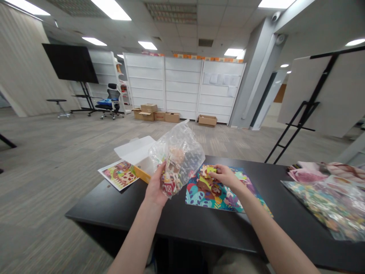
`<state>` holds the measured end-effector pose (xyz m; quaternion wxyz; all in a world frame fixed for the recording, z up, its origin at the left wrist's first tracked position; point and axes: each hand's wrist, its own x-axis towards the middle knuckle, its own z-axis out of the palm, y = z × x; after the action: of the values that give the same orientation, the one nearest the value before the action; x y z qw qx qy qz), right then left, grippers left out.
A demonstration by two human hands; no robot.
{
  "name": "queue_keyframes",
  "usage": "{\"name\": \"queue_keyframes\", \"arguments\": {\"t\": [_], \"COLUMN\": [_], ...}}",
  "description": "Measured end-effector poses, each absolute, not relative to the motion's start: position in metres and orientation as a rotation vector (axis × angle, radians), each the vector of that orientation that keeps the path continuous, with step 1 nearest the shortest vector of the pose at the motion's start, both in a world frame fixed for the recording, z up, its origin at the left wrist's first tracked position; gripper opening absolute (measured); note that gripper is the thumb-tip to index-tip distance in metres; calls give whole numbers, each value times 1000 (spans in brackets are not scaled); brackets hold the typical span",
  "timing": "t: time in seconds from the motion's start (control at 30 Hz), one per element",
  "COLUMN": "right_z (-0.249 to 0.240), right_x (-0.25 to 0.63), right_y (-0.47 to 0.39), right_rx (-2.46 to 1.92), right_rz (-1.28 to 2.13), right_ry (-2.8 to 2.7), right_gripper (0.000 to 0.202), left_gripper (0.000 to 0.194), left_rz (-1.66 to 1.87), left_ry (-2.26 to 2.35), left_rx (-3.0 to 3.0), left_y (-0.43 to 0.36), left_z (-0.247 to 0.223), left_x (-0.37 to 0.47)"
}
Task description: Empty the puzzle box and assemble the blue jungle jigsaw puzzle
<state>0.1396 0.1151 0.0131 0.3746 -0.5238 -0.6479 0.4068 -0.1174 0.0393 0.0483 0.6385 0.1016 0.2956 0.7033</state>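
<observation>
My left hand (157, 186) grips a clear plastic bag (189, 152) with several printed jigsaw pieces (171, 177) inside, its top standing up loose. To the right, my right hand (226, 176) pinches a yellow-green jigsaw piece (210, 170) between thumb and fingers. That hand is over a colourful puzzle picture (199, 198) with blue, purple and orange plants, lying flat on the black table (131, 209). Some brown and yellow pieces (203, 183) rest on the picture just below the pinched piece. I cannot tell whether the pinched piece touches them.
An open white-and-yellow box (139, 150) stands behind my left hand. A printed farm picture (119, 174) sticks out over the table's left edge. At the right lie a clear bag of puzzle pieces (322, 205) and pink packaged fabric (308, 173). A stand (302, 114) rises beyond the table.
</observation>
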Motion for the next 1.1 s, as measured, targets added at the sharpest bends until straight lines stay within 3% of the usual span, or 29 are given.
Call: {"name": "queue_keyframes", "arguments": {"t": [0.2,0.33,0.43,0.57,0.8,0.97,1.1], "right_z": [11,29,47,56,46,40,40], "right_x": [146,154,156,148,134,135,128], "right_y": [118,115,107,92,86,86,82], "right_rx": [-1479,-1359,-1218,-1067,-1107,-1044,-1076], "right_rz": [455,293,555,1021,1092,1442,1439], "right_ry": [-1944,-1783,-1602,-1766,-1938,-1777,-1832], "right_gripper": [18,23,36,43,48,54,43], "left_gripper": [29,31,37,49,52,52,48], "left_rz": [1499,1502,1503,1445,1395,1411,1385], "left_ry": [675,717,771,783,808,879,888], "left_rx": [323,407,479,583,690,779,825], "left_y": [37,39,41,40,39,41,41], "left_z": [46,41,37,35,29,24,23], "left_x": [-105,-97,-92,-84,-73,-71,-70]}}
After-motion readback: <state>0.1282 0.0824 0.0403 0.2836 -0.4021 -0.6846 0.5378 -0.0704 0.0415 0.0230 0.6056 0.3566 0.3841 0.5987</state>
